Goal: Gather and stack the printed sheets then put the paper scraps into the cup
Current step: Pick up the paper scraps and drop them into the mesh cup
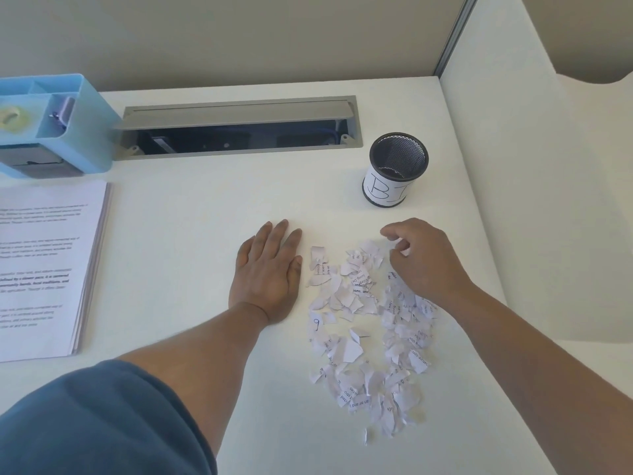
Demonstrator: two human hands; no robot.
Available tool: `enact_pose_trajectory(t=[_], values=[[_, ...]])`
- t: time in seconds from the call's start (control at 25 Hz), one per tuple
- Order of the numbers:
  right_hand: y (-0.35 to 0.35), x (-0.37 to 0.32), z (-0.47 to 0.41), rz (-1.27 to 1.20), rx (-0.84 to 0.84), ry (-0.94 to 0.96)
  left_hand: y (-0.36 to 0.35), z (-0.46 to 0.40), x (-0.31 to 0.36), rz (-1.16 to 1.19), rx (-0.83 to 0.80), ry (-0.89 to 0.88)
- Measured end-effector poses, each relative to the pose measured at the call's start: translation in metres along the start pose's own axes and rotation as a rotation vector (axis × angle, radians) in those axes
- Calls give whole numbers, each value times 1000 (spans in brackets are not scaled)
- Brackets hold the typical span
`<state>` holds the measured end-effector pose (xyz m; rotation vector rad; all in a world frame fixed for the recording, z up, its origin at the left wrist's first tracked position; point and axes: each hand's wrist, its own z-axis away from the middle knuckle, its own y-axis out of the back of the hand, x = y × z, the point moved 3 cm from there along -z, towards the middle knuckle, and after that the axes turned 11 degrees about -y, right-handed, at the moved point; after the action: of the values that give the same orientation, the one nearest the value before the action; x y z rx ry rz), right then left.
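Hands: left hand [270, 269] flat on desk [191, 214] | right hand [421, 258] pinching paper scraps [370, 323] | cup [394, 169] just beyond, nearer right.

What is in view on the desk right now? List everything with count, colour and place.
printed sheets: one stack, white, far left
paper scraps: many, white, centre-right between the hands
cup: one, black mesh with white label, behind the scraps
organiser: one, light blue, back left
cable tray: one, grey, lid open, back centre
desk: one, white
left hand: flat on the desk beside the scraps
right hand: fingers curled at the scraps' far edge
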<state>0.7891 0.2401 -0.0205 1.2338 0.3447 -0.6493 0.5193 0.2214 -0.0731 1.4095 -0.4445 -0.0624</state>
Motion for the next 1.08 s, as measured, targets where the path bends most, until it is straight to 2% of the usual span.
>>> enact_pose_trajectory(t=[0.12,0.2,0.48,0.68,0.92,1.08], values=[[0,10,6,184,-90,-152,0,0,0,-4,-1,-3],[-5,9,9,223,-143,-197,0,0,0,-4,-4,-3],[-21,-13,2,175,-185,-98,-1,0,0,-7,1,0],[-35,-29,4,324,-174,-44,-1,0,0,-12,0,-1],[-37,-34,-3,199,-165,-10,0,0,0,-8,6,-3],[-15,-30,4,-48,-110,-61,-2,-1,-1,-10,1,-6]])
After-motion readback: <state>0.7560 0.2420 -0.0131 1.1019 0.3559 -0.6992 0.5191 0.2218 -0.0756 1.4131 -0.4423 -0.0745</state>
